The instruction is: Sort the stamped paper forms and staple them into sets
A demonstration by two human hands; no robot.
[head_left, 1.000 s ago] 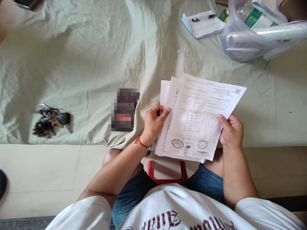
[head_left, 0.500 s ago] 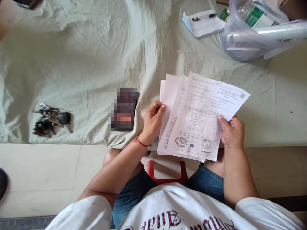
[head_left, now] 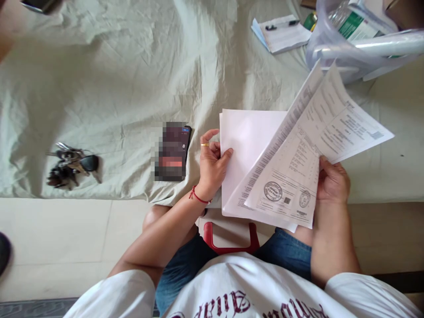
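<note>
- Currently pinches the white sheets [head_left: 248,128] at their nine-o'clock edge with the left hand [head_left: 213,163], nearly closed, with the thumb on top and one finger crooked upward beside the paper.
- Slants the left forearm toward one o'clock, with a red bracelet [head_left: 198,194] at the wrist.
- Clasps the printed sheets [head_left: 291,176] on their four-o'clock side with the right hand [head_left: 333,183], closed, with the thumb above and the fingers mostly hidden beneath.
- Points the right forearm almost straight at twelve.
- Fans the printed sheets toward one o'clock, partly over the white sheets.
- Holds both above the near edge of the greenish cloth [head_left: 132,88].
- Has a phone [head_left: 179,152] near the left hand at nine o'clock, keys [head_left: 76,163] farther that way, a notepad [head_left: 286,39] with a pen [head_left: 281,25] at twelve, and a plastic bag [head_left: 351,68] at one.
</note>
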